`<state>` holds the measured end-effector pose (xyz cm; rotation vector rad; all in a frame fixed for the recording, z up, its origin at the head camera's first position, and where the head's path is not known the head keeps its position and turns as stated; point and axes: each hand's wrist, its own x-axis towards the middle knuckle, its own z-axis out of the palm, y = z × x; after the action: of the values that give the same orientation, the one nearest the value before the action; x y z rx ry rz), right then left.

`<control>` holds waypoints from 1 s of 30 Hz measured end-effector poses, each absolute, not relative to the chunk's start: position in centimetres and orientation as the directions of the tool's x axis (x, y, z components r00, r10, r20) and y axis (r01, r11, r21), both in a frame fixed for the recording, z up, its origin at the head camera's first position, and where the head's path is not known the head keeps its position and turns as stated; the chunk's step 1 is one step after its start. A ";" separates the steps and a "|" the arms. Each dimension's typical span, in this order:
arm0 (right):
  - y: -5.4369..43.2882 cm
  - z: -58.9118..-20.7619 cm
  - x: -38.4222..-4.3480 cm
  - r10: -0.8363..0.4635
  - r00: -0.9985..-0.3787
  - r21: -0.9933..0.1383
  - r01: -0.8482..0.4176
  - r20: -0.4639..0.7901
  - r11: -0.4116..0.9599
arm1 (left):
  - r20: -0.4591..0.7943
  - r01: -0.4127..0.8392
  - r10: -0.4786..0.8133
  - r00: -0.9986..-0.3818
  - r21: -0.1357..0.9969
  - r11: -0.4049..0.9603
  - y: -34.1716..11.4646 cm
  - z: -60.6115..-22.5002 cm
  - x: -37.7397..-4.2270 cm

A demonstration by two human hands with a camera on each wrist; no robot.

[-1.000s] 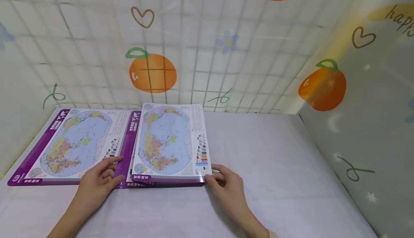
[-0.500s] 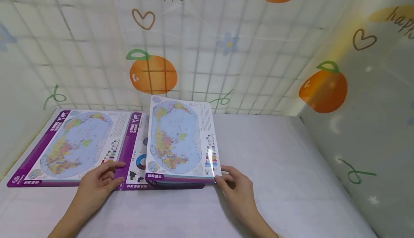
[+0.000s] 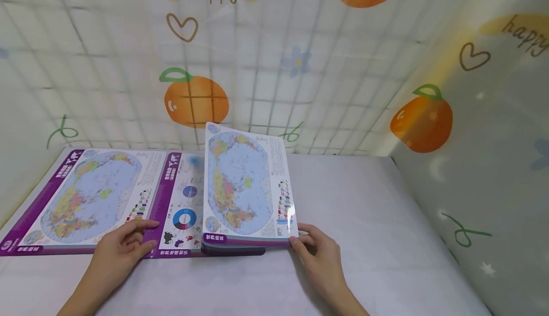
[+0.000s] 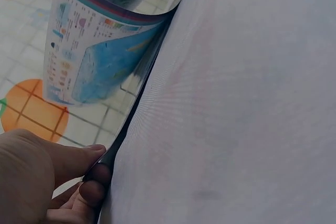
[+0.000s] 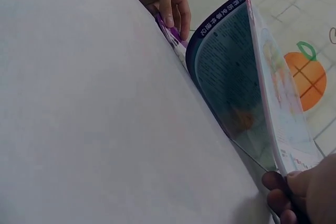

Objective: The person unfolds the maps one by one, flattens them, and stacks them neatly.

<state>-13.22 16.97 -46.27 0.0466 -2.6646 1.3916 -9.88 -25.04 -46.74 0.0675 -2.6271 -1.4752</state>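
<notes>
Purple is trimming the shiny, oblong, white-and-blue map page (image 3: pixel 244 187), which is slanting and curving up over the white, cloth-covered counter (image 3: pixel 343 211). The right hand (image 3: pixel 321 254) is pinching its corner between four and five o'clock, thumb on one side and fingers on the other. At eight o'clock from the page, the left hand (image 3: pixel 117 249) is pinching the near edge of a flat, purple-striped, white chart page (image 3: pixel 182 201). At nine o'clock, a flat, purple-bordered, white-and-blue map sheet (image 3: pixel 92 197) is lying down. I am not able to tell whether they are all joined.

Pink and teal edges are peeping out under the raised page, so maybe the right grip is holding more than one layer. To be doing this well, the left grip should be holding its edge still, while the right should be moving slowly and pinching softly. The page is bending a lot, so hard squeezing could be making a crease.
</notes>
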 end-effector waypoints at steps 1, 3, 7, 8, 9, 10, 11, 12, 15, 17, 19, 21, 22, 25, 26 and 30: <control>17.1 -46.2 -13.3 0.035 -0.989 -0.812 -0.095 0.140 0.575 | 0.090 0.024 -0.104 -0.991 0.856 0.516 -25.1 -46.8 -9.9; 17.4 -46.2 -13.3 0.039 -0.987 -0.805 -0.103 0.155 0.584 | 0.093 0.029 -0.103 -0.990 0.863 0.505 -25.1 -46.8 -9.9; 18.3 -46.3 -13.3 0.048 -0.983 -0.781 -0.112 0.178 0.614 | 0.089 0.029 -0.100 -0.991 0.872 0.488 -24.9 -47.0 -9.9; 18.5 -46.3 -13.3 0.053 -0.983 -0.777 -0.105 0.175 0.621 | 0.082 0.022 -0.102 -0.991 0.872 0.489 -24.9 -47.0 -9.9; 18.8 -46.4 -13.3 0.057 -0.984 -0.772 -0.098 0.171 0.628 | 0.074 0.013 -0.105 -0.992 0.872 0.490 -24.9 -47.0 -9.9; 19.0 -46.4 -13.2 0.059 -0.983 -0.768 -0.097 0.173 0.633 | 0.066 0.003 -0.109 -0.992 0.869 0.495 -24.9 -46.9 -9.9; 19.2 -46.4 -13.2 0.062 -0.984 -0.766 -0.092 0.169 0.636 | 0.056 -0.008 -0.113 -0.992 0.867 0.499 -24.9 -46.9 -10.0; 19.5 -46.5 -13.2 0.066 -0.983 -0.764 -0.088 0.169 0.639 | 0.048 -0.017 -0.117 -0.992 0.865 0.502 -24.9 -46.8 -9.9; 20.2 -46.5 -13.3 0.080 -0.981 -0.755 -0.083 0.177 0.651 | 0.040 -0.026 -0.118 -0.992 0.858 0.513 -25.0 -46.7 -9.9; 20.7 -46.4 -13.3 0.091 -0.981 -0.750 -0.072 0.174 0.658 | 0.041 -0.023 -0.113 -0.993 0.856 0.517 -25.0 -46.8 -9.9; 21.3 -46.4 -13.4 0.103 -0.981 -0.738 -0.052 0.162 0.673 | 0.034 -0.025 -0.106 -0.994 0.858 0.514 -25.0 -46.8 -10.0; 21.8 -46.4 -13.4 0.114 -0.983 -0.733 -0.029 0.145 0.680 | 0.013 -0.040 -0.099 -0.995 0.862 0.505 -25.0 -46.8 -10.0; 22.0 -46.4 -13.4 0.120 -0.983 -0.727 -0.020 0.140 0.686 | -0.001 -0.050 -0.098 -0.995 0.864 0.501 -25.0 -46.8 -10.0; 22.8 -46.4 -13.5 0.128 -0.982 -0.723 -0.011 0.138 0.691 | -0.030 -0.073 -0.095 -0.995 0.863 0.499 -25.1 -46.8 -10.0; 23.1 -46.4 -13.5 0.128 -0.981 -0.719 -0.016 0.145 0.695 | -0.031 -0.075 -0.095 -0.995 0.862 0.501 -25.2 -46.8 -10.0; 24.2 -46.3 -13.7 0.131 -0.974 -0.702 -0.037 0.184 0.712 | -0.018 -0.065 -0.096 -0.995 0.857 0.512 -25.2 -46.8 -10.0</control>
<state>-13.66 24.22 -46.32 -0.0746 -2.6979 1.1130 -10.01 -25.20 -46.83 0.1439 -2.7042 -1.5299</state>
